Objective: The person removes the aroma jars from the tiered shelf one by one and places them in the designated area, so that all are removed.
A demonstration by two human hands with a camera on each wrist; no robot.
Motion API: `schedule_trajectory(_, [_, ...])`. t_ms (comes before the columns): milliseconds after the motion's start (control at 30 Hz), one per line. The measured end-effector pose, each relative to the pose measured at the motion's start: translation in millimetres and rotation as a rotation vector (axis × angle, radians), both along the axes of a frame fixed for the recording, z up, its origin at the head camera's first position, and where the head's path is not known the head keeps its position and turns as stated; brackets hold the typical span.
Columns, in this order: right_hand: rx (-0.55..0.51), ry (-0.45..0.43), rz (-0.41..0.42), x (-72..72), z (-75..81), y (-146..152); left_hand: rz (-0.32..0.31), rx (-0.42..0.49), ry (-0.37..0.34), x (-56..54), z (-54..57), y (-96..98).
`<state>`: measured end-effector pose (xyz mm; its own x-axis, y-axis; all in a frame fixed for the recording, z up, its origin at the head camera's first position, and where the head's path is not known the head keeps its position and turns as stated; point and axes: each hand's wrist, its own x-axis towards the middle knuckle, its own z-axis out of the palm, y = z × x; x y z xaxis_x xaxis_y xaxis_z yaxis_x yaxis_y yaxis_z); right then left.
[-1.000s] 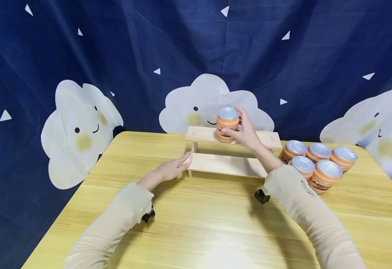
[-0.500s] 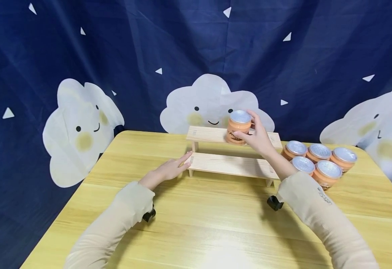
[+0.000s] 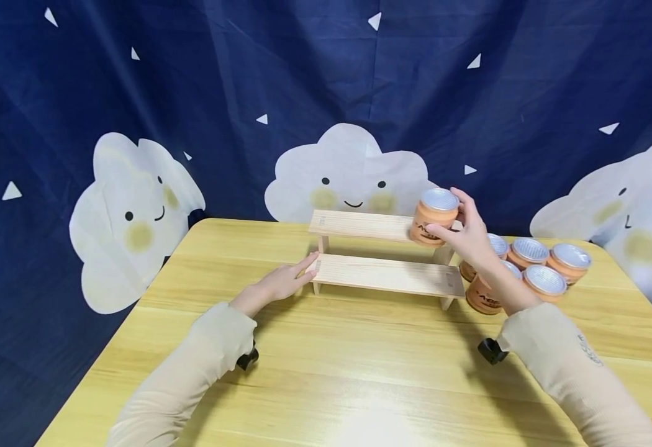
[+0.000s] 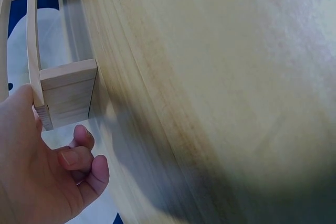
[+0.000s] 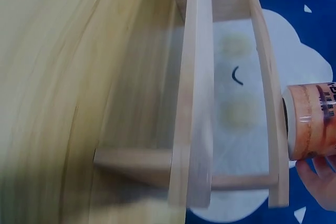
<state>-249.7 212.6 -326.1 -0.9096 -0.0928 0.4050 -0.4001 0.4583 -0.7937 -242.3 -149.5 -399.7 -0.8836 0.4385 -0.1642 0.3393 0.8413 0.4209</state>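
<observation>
My right hand [image 3: 473, 239] grips an orange can [image 3: 433, 218] with a silver lid, thumb in front and fingers behind. The can is upright at the right part of the upper board [image 3: 362, 225] of a two-step wooden shelf. In the right wrist view, the base of the can [image 5: 310, 121] is right at that board. My left hand [image 3: 280, 283] holds the left end of the lower board [image 3: 384, 275] between thumb and forefinger. Its other fingers [image 4: 79, 158] are curled below the board's end in the left wrist view.
To the right of the shelf, several matching orange cans [image 3: 569, 261] stand grouped on the wooden table [image 3: 359, 360], partly hidden by my right forearm. A dark blue curtain [image 3: 315, 68] with white cloud prints hangs behind the table.
My right hand has moved the can rightward along the upper board, from near its middle to near its right end. The left hand stays at the lower board's left end.
</observation>
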Motion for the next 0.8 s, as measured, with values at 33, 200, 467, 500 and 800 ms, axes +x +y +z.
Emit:
schedule_trajectory(33, [0.005,0.004,-0.008,1.5,-0.4,4.3,0.002,-0.003,-0.002,-0.1,0.1,0.0])
schedule_trajectory(200, [0.018,0.024,-0.068,8.7,-1.7,22.7,-0.001,0.004,-0.004,-0.1,0.3,-0.3])
schedule_trajectory(467, [0.002,0.047,-0.158,18.8,0.4,44.8,0.011,0.001,-0.008,0.2,-1.3,-3.4])
schedule_trajectory(500, [0.003,0.044,-0.166,20.8,1.3,48.3,0.009,0.003,-0.004,0.7,-1.1,-3.4])
schedule_trajectory(800, [-0.006,0.038,-0.238,41.4,7.4,89.7,0.003,0.008,-0.011,1.3,0.5,-0.1])
